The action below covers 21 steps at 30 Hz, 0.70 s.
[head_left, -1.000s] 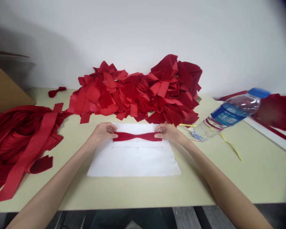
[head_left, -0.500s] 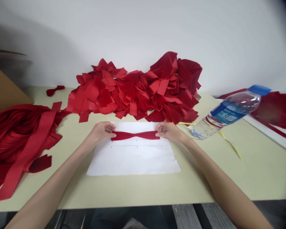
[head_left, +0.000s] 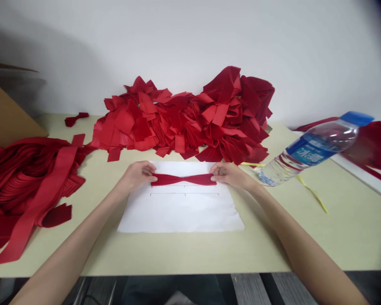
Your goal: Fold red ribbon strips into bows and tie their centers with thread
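Observation:
A dark red ribbon bow (head_left: 168, 179), pinched narrow at its middle, lies stretched sideways over a white paper sheet (head_left: 180, 216). My left hand (head_left: 140, 174) pinches its left end between thumb and fingers. At the right end, my right hand (head_left: 226, 174) grips it the same way. Thin black ruled lines with short tick marks show on the paper just below the bow. Both forearms reach in from the near edge of the table.
Behind the paper rises a large heap of red ribbon pieces (head_left: 184, 118). Long red ribbon (head_left: 19, 178) lies coiled at left, near a cardboard box (head_left: 9, 114). A small red bow (head_left: 76, 119) sits behind it. At right are a water bottle (head_left: 311, 150) and a yellow strip (head_left: 314, 195).
The whole view has shifted slightly, so things appear a little further right. Both hands keep their hold on the bow's ends, which stays in place on the paper.

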Available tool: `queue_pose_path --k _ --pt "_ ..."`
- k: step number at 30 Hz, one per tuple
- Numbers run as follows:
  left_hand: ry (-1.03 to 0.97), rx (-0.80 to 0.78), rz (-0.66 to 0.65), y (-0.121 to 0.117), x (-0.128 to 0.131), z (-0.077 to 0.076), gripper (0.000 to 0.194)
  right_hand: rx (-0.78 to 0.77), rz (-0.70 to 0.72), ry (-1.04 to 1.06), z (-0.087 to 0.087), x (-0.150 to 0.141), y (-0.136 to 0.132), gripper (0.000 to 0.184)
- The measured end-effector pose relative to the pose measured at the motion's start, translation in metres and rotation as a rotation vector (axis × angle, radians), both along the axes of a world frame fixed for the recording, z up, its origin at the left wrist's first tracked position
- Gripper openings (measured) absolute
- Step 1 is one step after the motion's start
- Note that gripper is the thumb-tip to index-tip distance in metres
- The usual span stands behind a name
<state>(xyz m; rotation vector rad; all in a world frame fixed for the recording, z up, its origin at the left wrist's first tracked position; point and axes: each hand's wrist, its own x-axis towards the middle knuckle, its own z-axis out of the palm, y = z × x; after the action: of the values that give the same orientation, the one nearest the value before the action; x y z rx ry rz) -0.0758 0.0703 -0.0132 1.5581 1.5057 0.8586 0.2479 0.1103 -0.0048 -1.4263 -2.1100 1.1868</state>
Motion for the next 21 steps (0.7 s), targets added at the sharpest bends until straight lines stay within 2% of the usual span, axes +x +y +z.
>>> queue_pose_path --k 6,14,18,21 --pt "-0.002 0.015 0.006 0.001 -0.001 -0.005 0.024 0.011 0.003 -0.013 0.002 0.000 0.000 0.026" --pt "0.013 0.019 0.006 0.001 -0.001 -0.003 0.023 0.056 0.025 -0.044 0.006 0.000 -0.002 0.025" --pt "0.027 0.023 -0.014 0.001 -0.002 -0.006 0.023 0.184 -0.025 -0.063 0.014 -0.004 -0.005 0.022" --pt "0.046 0.034 -0.025 0.002 0.000 -0.008 0.023 0.329 -0.028 -0.044 0.016 -0.026 -0.011 0.022"
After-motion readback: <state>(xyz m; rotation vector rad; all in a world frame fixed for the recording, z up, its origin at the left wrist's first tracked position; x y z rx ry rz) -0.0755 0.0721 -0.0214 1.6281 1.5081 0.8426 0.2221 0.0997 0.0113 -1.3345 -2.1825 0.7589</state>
